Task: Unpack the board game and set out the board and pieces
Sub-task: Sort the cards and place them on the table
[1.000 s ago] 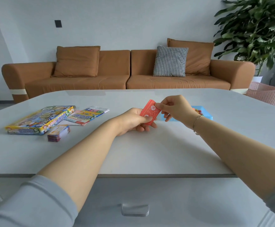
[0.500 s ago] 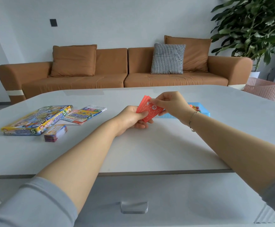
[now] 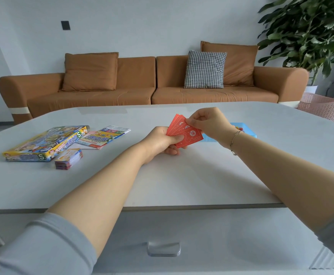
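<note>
Over the middle of the white table point(image 3: 172, 181) I hold a small fan of red cards point(image 3: 184, 133). My left hand point(image 3: 163, 140) grips their lower edge, and my right hand point(image 3: 207, 124) pinches the top of the front card. The colourful game box point(image 3: 45, 144) lies at the left, with a stack of cards point(image 3: 68, 158) in front of it and a folded printed sheet point(image 3: 102, 136) beside it. A blue tray point(image 3: 245, 130) sits behind my right wrist, mostly hidden.
A brown sofa point(image 3: 152, 86) with cushions stands beyond the table. A large plant point(image 3: 305, 32) and a pink basket point(image 3: 325, 106) are at the far right. A drawer handle point(image 3: 163, 249) shows below the table's front edge.
The red cards were a closed packet a second ago; now they are spread into a fan between both hands. The hands stay over the same part of the table.
</note>
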